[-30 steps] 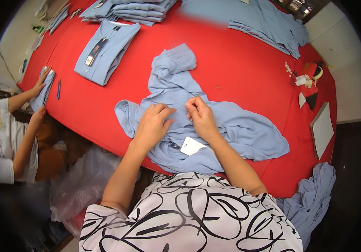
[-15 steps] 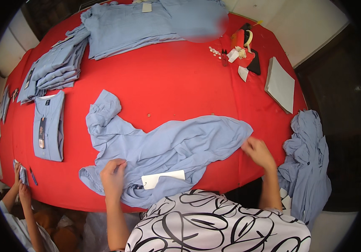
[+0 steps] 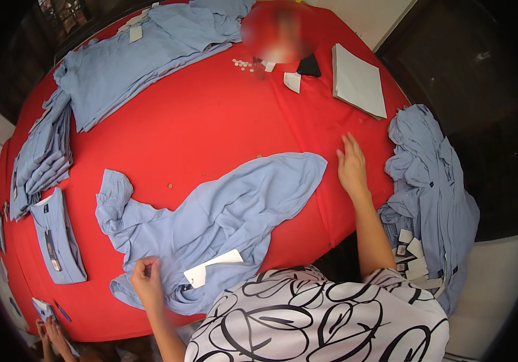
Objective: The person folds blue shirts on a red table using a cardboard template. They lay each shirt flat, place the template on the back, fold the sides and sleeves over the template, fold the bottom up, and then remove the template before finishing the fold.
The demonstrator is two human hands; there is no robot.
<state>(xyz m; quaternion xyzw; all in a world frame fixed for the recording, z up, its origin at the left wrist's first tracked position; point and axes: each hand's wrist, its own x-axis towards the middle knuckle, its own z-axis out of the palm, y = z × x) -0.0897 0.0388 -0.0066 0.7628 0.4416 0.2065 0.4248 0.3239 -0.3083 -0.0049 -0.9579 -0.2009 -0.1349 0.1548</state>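
One table (image 3: 222, 130), one central shirt (image 3: 228, 205), wearer's two hands (image 3: 352, 171)

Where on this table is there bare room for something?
Widest: the red tabletop between the spread blue shirt and the flat shirt pile beyond, save a few specks. A smaller patch lies between that shirt, the pale paper stack and the right hand. Crowded: the left side, with folded shirts; around the white slip.

Light-blue thin-fabric garment (image 3: 228, 196), rumpled, unfolded, sprawled across red-topped table (image 3: 198, 139); white flat card tag (image 3: 213, 264) lying on top.
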